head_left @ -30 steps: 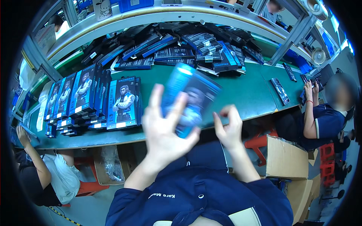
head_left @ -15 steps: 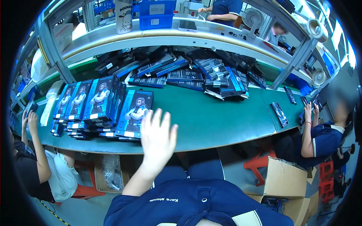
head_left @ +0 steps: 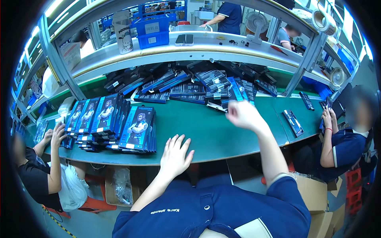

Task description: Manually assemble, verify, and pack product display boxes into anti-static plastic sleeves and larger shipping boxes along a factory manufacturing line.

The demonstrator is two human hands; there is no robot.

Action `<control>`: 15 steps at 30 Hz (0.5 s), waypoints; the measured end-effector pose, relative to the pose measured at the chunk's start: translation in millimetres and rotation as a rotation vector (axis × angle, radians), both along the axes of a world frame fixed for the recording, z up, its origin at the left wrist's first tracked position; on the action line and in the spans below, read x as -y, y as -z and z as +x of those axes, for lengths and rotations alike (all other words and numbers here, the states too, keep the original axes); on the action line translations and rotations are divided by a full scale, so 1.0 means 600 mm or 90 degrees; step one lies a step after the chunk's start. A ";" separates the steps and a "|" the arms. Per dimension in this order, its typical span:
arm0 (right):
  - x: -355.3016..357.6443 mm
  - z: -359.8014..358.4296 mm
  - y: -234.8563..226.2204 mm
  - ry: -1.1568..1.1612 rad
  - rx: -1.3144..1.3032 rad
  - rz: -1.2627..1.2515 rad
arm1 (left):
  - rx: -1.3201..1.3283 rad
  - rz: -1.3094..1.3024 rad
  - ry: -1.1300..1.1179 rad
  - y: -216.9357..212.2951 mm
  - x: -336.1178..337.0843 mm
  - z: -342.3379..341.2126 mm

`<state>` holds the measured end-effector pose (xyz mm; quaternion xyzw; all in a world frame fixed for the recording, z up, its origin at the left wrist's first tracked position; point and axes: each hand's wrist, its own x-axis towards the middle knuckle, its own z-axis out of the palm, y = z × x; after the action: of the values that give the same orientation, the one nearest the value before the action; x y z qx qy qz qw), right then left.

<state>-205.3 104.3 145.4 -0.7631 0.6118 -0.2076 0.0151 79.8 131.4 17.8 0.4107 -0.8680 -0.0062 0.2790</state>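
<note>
My left hand [head_left: 176, 155] hovers over the near table edge, fingers spread and nothing in it. To its left, several dark-blue boxes [head_left: 137, 129] printed with a bearded figure stand in leaning rows, stacked on others. My right hand [head_left: 243, 115] reaches forward to the near side of a loose heap of flat boxes [head_left: 190, 89]. Its fingers are curled and slightly blurred, right by a blue-edged box [head_left: 237, 89]. Whether that box is in its grasp is hidden by the hand.
Over the green table [head_left: 198, 131] runs a white shelf [head_left: 214, 45] with blue bins [head_left: 152, 33], a phone [head_left: 184, 39] and a fan [head_left: 257, 23]. People sit at both sides. A slim package [head_left: 293, 123] lies at right; a cardboard box [head_left: 311, 190] stands below.
My right arm has come into view and reached to the heap. My left hand has drawn back from the front standing box toward the table edge. The whole view has shifted slightly.
</note>
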 end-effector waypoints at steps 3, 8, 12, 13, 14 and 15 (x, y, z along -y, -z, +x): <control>0.117 -0.001 -0.010 -0.009 0.012 -0.225 | 0.000 0.008 0.000 -0.001 0.000 -0.012; 0.240 0.013 0.027 0.162 -0.007 -0.200 | -0.023 0.020 -0.004 -0.012 0.003 -0.019; 0.140 0.050 0.032 0.008 0.058 -0.076 | -0.242 0.042 -0.003 -0.013 0.040 -0.015; 0.106 0.051 0.030 -0.035 0.161 -0.078 | -0.243 0.026 -0.029 -0.025 0.058 -0.024; 0.086 0.042 0.041 -0.038 0.273 -0.166 | -0.231 -0.012 -0.048 -0.041 0.076 -0.038; 0.068 0.023 0.052 -0.042 0.383 -0.255 | -0.220 -0.050 -0.068 -0.056 0.093 -0.056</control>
<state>-191.8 63.3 114.1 -0.6750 0.5022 -0.5381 0.0515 46.3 75.5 51.7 0.4377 -0.7838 -0.0276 0.4397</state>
